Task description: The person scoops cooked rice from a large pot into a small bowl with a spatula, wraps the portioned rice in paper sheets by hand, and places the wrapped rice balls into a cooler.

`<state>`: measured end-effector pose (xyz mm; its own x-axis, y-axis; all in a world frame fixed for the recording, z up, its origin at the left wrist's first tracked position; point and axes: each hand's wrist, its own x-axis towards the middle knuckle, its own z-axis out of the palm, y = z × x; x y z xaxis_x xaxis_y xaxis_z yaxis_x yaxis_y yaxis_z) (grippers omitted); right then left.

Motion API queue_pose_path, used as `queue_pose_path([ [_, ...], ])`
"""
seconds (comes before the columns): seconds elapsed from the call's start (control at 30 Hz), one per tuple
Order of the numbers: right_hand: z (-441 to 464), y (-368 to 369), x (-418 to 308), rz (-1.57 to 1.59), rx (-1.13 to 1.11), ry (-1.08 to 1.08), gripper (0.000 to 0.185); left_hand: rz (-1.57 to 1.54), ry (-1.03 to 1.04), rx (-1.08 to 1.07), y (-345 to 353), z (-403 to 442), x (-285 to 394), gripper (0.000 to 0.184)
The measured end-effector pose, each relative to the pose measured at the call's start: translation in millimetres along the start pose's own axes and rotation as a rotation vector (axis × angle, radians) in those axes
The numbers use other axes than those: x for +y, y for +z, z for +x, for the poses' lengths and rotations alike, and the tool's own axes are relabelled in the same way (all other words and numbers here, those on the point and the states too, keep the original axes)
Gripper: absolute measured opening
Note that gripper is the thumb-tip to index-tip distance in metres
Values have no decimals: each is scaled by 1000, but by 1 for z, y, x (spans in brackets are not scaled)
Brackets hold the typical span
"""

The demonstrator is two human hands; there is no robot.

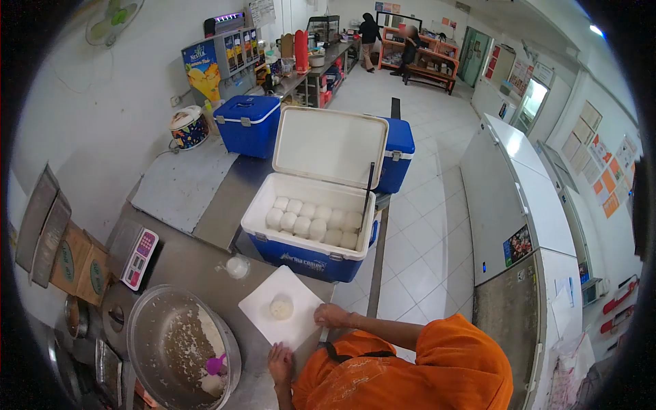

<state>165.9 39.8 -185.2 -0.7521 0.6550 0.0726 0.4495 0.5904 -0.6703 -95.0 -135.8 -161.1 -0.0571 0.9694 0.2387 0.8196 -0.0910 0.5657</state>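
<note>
A white square sheet [263,304] lies on the steel table with a round whitish ball [281,307] on its middle. My right hand [331,316] is closed at the sheet's right corner, its fingers curled on the edge. At the near edge of the sheet is my left hand [280,362], its fingers resting by the lower corner. Just beyond stands an open blue cooler [301,263] holding rows of white wrapped balls [309,222]. To the left, a large clear tub [236,355] contains whitish grains and a purple scoop [216,364].
A pink-and-white scale [140,258], a small clear container [238,266] and a cardboard box [80,265] are on the left. Two closed blue coolers [247,130] [398,154] flank the open one. Two people stand far back. Long white freezers [495,205] line the right.
</note>
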Motion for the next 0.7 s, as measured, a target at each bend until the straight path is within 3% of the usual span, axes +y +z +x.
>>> queue_pose_path([
  [0.33, 5, -12, -8, 92, -16, 89, 26, 51, 40, 73, 14, 0, -8, 15],
  [0.7, 4, -12, -12, 72, -24, 164, 20, 55, -103, 85, 18, 0, -4, 17],
])
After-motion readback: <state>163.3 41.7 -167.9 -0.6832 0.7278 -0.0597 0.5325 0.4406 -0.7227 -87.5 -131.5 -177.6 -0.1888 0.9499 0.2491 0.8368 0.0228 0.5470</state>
